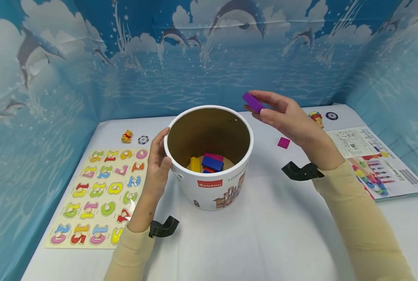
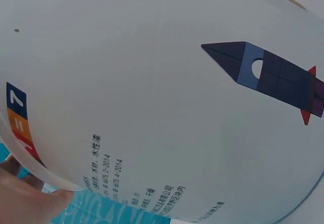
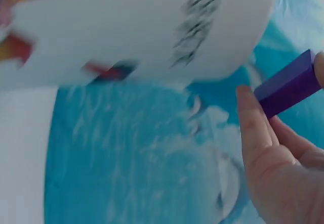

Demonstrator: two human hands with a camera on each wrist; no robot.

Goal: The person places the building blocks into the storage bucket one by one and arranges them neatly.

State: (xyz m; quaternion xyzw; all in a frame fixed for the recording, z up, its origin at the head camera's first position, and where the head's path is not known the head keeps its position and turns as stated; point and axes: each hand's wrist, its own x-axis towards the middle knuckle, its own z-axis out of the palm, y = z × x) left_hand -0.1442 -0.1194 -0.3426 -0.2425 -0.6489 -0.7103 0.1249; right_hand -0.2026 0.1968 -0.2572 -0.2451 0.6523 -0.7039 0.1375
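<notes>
A white bucket (image 1: pixel 188 187) with printed pictures stands upright on the table. My left hand (image 1: pixel 157 168) grips its left rim; the left wrist view shows the fingers (image 2: pixel 30 201) at that rim beside the white wall. Inside lie a yellow block (image 1: pixel 195 164), a blue block (image 1: pixel 212 163) and a magenta block (image 1: pixel 214 156), with a bit of red below. Raised beyond the bucket's right rim, my right hand (image 1: pixel 283 115) pinches a purple block (image 1: pixel 253 102) between thumb and fingers. In the right wrist view this rectangular block (image 3: pixel 286 87) shows beside the bucket's wall.
A number puzzle board (image 1: pixel 103 195) lies at left, below a small bear figure (image 1: pixel 127 136) and a round chip (image 1: pixel 143 139). To the right are a magenta square (image 1: pixel 284 143), another figure (image 1: pixel 316 118), a dark chip (image 1: pixel 331 116) and a printed booklet (image 1: pixel 395 168).
</notes>
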